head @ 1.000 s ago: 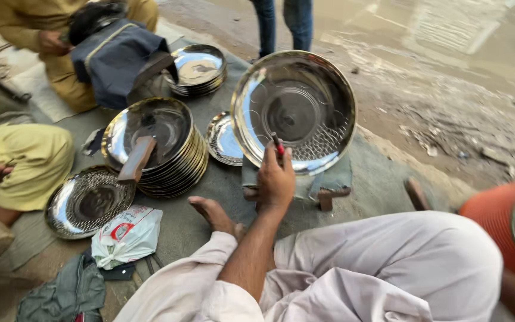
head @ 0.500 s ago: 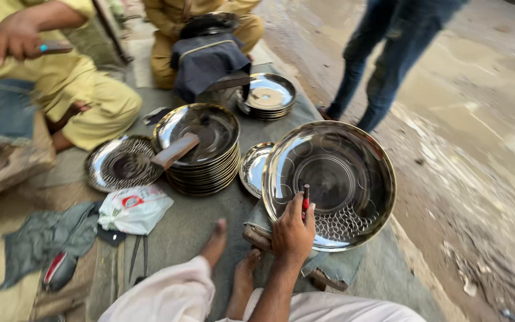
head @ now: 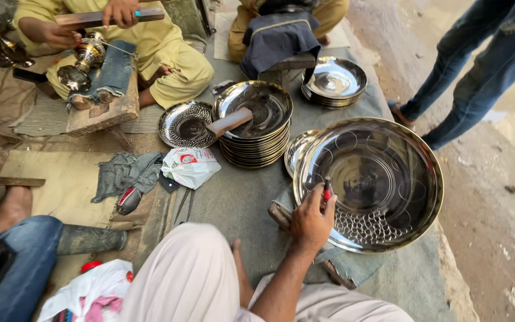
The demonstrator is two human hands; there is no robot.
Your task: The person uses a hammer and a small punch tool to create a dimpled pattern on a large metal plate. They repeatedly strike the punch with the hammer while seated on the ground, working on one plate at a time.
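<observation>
Shiny round steel tray [head: 382, 161], dimpled patch; right hand [head: 311, 222] grips red-tipped tool [head: 327, 189].

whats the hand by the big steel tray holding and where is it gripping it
The right hand holds a small red-tipped tool by its lower shaft, tip against the large tray.

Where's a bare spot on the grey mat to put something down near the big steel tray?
One free patch of grey mat lies between the white plastic bag, the stack of plates and the big steel tray. Another strip runs right of the tray. It is crowded between tray, stack and the rear plates.
</observation>
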